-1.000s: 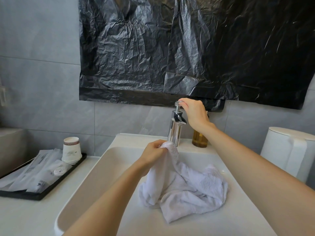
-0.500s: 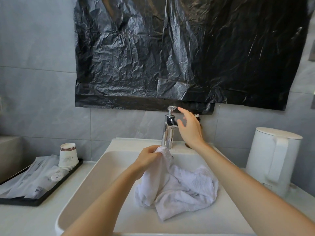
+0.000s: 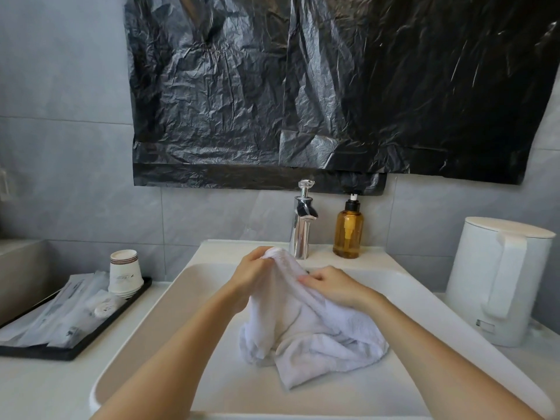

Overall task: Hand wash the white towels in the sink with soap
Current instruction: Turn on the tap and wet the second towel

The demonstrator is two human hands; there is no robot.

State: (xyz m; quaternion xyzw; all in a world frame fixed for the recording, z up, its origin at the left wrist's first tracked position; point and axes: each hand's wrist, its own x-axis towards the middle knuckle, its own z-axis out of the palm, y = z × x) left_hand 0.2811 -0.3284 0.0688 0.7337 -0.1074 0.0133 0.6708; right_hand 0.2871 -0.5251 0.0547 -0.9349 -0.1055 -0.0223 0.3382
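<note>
A crumpled white towel [image 3: 306,334] lies in the white rectangular sink [image 3: 181,298], its upper end lifted toward the tap. My left hand [image 3: 253,275] grips that raised end just in front of the chrome faucet [image 3: 301,228]. My right hand [image 3: 336,286] holds the towel a little lower on its right side, fingers curled into the cloth. An amber pump bottle of soap [image 3: 348,230] stands on the sink ledge right of the faucet. No water is seen running.
A white kettle [image 3: 497,280] stands on the counter at the right. On the left, a black tray [image 3: 69,322] carries stacked paper cups [image 3: 125,272] and wrapped toiletries. Black plastic sheeting [image 3: 303,86] covers the wall above the sink.
My right hand has left the faucet handle and come down onto the towel. The left hand kept its hold on the towel's raised end. The soap bottle is now uncovered.
</note>
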